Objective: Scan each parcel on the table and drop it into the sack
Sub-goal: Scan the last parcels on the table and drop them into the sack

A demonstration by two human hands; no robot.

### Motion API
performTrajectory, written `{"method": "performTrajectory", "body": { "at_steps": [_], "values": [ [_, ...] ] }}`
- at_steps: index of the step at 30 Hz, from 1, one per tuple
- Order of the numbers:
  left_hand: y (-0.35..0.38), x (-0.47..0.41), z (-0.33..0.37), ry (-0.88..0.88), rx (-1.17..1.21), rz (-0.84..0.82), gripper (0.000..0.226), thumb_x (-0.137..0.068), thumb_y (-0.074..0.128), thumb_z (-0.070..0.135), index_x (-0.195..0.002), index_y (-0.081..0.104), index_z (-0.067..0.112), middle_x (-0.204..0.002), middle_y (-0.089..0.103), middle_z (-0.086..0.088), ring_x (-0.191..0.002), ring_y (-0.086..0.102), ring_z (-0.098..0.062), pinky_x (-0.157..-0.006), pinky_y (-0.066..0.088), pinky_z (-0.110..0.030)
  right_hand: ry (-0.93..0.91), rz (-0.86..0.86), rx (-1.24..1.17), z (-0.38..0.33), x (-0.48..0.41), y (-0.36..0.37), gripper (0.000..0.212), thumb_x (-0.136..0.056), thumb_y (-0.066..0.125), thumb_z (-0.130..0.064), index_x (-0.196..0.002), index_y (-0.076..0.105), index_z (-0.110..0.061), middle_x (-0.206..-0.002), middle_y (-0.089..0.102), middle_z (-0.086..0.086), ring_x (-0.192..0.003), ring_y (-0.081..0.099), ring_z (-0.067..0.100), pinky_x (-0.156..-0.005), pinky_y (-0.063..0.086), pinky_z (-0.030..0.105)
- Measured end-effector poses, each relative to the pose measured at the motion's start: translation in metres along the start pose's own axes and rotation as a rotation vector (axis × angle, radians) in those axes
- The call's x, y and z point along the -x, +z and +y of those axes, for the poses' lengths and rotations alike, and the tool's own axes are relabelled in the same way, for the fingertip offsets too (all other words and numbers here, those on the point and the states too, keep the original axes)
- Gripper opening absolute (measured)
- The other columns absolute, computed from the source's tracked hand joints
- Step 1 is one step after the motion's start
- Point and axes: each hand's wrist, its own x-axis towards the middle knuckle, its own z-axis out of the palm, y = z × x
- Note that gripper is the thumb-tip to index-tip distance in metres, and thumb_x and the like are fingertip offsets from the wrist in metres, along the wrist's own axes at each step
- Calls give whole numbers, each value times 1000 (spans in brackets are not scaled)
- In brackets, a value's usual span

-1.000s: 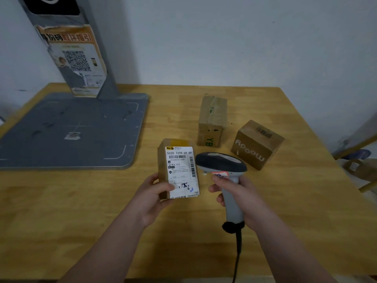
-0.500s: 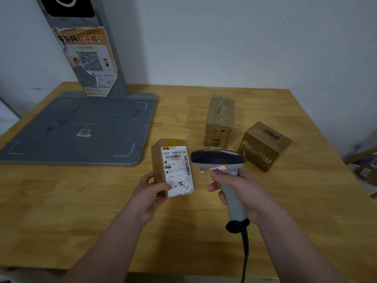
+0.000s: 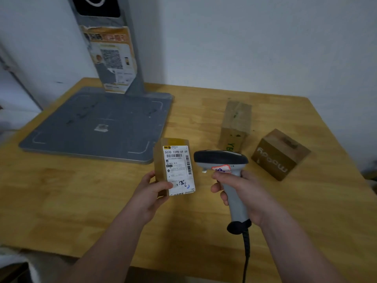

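The small brown parcel (image 3: 173, 167) was held up over the middle of the table (image 3: 81, 201), with its white label (image 3: 179, 160) facing up. The left hand (image 3: 151, 193) held it from the left side, with the thumb on the label's bottom corner and the fingers curled round behind. Just beside it, the right hand (image 3: 242, 193) was wrapped round the grey handle of the scanner (image 3: 220, 158). The scanner's dark head pointed left at the parcel. A finger lay by the trigger, but I could not tell if it was pressing.

To do this step well, I think the scanner's nose should aim at the bar lines near the top of the label, not at the scribble low down. The parcel should be held steady and tipped a bit toward the scanner. The thumb should keep off the bar lines.

Two more parcels sat further back on the right: a tall box (image 3: 236, 125) and a box with curly letters (image 3: 280, 154), near each other but apart. A flat grey plate (image 3: 98, 125) with a post (image 3: 130, 74) stood on the left. The sack did not show plainly.
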Motion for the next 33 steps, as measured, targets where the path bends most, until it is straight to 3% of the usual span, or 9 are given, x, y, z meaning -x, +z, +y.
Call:
{"method": "performTrajectory", "body": {
  "at_steps": [7, 13, 17, 20, 23, 28, 31, 33],
  "values": [
    [-80, 32, 18, 76, 20, 223, 46, -85, 63, 2, -126, 48, 18, -105, 72, -8, -96, 68, -24, -85, 54, -38, 34, -206, 59, -2, -26, 71, 14, -86, 69, -21, -98, 67, -13, -70, 68, 8, -51, 51, 13, -51, 41, 25],
    [-196, 84, 11, 142, 129, 555, 52, -87, 65, 13, -135, 47, 17, -109, 69, -9, -101, 66, -25, -82, 52, -40, 71, -442, 200, 8, -35, 169, 19, -85, 71, -24, -101, 67, -13, -76, 71, 7, -54, 55, 12, -55, 46, 26],
    [-270, 134, -8, 170, 207, 799, 44, -88, 64, 16, -130, 49, 17, -113, 68, -12, -100, 67, -27, -77, 53, -38, 89, -595, 298, 25, -31, 232, 21, -86, 71, -23, -103, 67, -11, -75, 71, 5, -55, 56, 12, -54, 46, 26],
    [-312, 170, -31, 145, 190, 984, 42, -87, 66, 19, -126, 51, 18, -111, 67, -12, -97, 66, -27, -81, 54, -41, 115, -680, 364, 41, -23, 271, 22, -85, 72, -22, -103, 67, -11, -74, 71, 3, -56, 57, 11, -56, 47, 25],
    [-337, 190, -55, 86, 145, 1107, 45, -84, 71, 18, -125, 53, 17, -113, 66, -11, -94, 66, -27, -74, 55, -40, 145, -740, 417, 59, -16, 303, 20, -85, 72, -21, -100, 67, -11, -74, 71, 3, -56, 56, 12, -56, 47, 25],
    [-351, 197, -85, -67, -115, 1089, 42, -80, 74, 9, -117, 60, 21, -116, 57, -4, -83, 59, -15, -55, 46, -26, 185, -779, 519, 89, -9, 337, 19, -84, 74, -24, -94, 69, -9, -83, 71, 7, -58, 59, 13, -58, 48, 27],
    [-353, 195, -95, -154, -428, 1004, 39, -78, 75, 10, -111, 62, 25, -96, 64, -1, -68, 63, -15, -49, 45, -24, 207, -783, 569, 103, -7, 348, 17, -84, 73, -26, -93, 68, -11, -78, 67, 4, -61, 61, 12, -58, 49, 25],
    [-355, 193, -96, -173, -500, 972, 38, -79, 75, 14, -112, 60, 28, -94, 61, 3, -69, 63, -12, -48, 45, -22, 237, -772, 568, 111, -6, 355, 15, -85, 73, -25, -92, 66, -13, -74, 62, 5, -62, 59, 15, -57, 48, 26]
  ]
}}
